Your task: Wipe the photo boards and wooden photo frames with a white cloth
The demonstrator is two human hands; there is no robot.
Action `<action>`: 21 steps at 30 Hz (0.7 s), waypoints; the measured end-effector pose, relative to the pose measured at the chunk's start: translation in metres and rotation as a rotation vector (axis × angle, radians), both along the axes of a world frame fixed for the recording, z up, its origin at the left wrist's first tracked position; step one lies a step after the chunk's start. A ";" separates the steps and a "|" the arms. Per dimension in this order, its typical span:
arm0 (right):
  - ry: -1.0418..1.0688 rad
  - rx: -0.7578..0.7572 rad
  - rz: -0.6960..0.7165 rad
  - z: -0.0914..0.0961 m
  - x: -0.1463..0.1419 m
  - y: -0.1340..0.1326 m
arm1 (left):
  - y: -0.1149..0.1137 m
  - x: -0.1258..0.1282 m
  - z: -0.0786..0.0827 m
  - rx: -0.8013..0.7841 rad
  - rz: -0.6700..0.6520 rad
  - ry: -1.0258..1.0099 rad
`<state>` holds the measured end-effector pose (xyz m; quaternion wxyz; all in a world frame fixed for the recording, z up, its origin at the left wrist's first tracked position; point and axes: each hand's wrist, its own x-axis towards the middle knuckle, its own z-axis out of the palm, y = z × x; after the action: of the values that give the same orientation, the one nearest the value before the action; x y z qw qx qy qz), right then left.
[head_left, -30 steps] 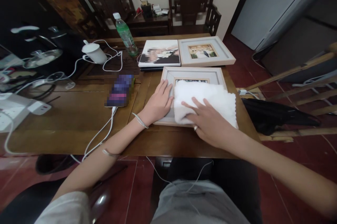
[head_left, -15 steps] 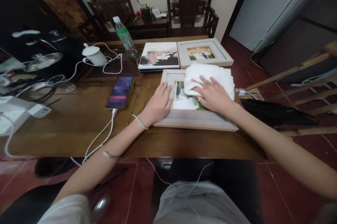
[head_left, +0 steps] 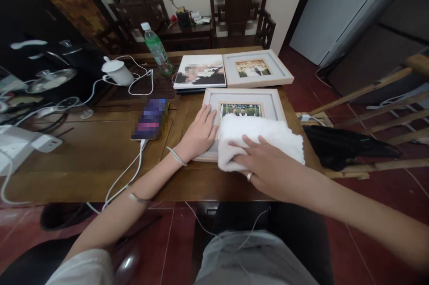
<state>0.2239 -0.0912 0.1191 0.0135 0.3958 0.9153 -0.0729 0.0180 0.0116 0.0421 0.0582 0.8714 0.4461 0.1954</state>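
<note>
Meanwhile the left hand (head_left: 200, 134) lies flat, fingers spread, on the near photo frame's (head_left: 241, 96) left edge, pinning it to the tabletop (head_left: 83, 160) while the right hand (head_left: 264, 166), also spread, presses a white towel (head_left: 259, 136) across its near half.

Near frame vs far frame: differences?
The near frame is half under the white cloth; the far frame is bare. Both hands bear on the near frame, left hand on its edge, right hand through the cloth; the far frame is untouched. Both lie flat, pale rim, grey mat.
</note>
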 end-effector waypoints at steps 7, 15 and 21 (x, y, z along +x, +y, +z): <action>0.025 0.107 -0.048 -0.018 0.003 0.021 | 0.000 0.000 0.000 -0.011 0.009 -0.003; -0.022 0.248 -0.201 -0.037 0.019 0.081 | 0.000 -0.001 -0.001 -0.015 -0.006 -0.034; 0.012 0.201 -0.176 -0.031 0.019 0.073 | 0.001 -0.002 -0.001 -0.017 -0.011 -0.041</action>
<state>0.2428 -0.0183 0.0879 -0.0380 0.4733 0.8799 0.0159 0.0163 0.0124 0.0407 0.0758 0.8691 0.4418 0.2090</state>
